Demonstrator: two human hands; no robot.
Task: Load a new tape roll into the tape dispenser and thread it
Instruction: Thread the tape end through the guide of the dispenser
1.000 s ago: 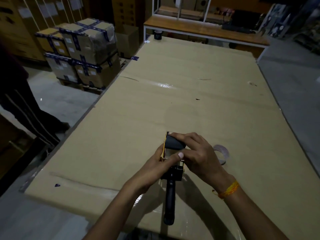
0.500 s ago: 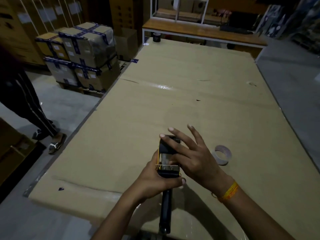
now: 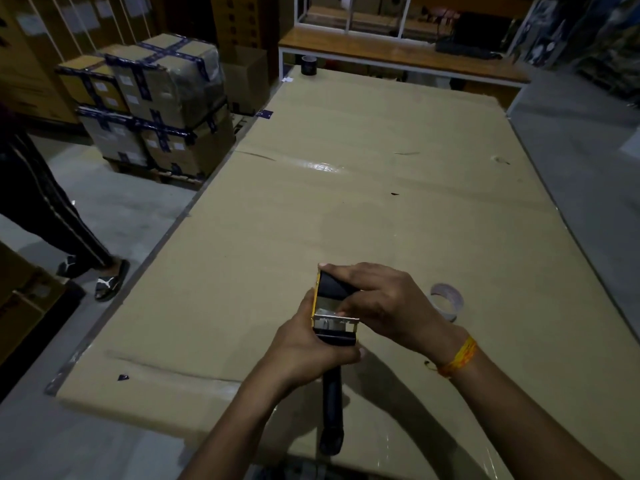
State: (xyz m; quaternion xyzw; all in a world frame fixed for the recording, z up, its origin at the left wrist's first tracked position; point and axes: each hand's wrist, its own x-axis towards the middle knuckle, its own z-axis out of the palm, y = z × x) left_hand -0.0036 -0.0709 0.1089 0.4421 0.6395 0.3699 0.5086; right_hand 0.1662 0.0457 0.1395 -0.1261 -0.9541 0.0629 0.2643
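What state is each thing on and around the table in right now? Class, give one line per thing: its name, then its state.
tape dispenser: held above the table, handle toward the person.
left hand: grips the dispenser's frame.
right hand: fingers curled over the dispenser's head.
tape ring: lying loose on the table, right of the hands, untouched.
dark tape roll: standing at the table's far edge.
stacked boxes: taped shut.

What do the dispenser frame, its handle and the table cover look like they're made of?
Dispenser frame: likely metal, with shiny silver plate and yellow edge. Handle: matte black, probably plastic or rubber. Table cover: corrugated cardboard, dull brown, creased, glossy clear tape on seams.
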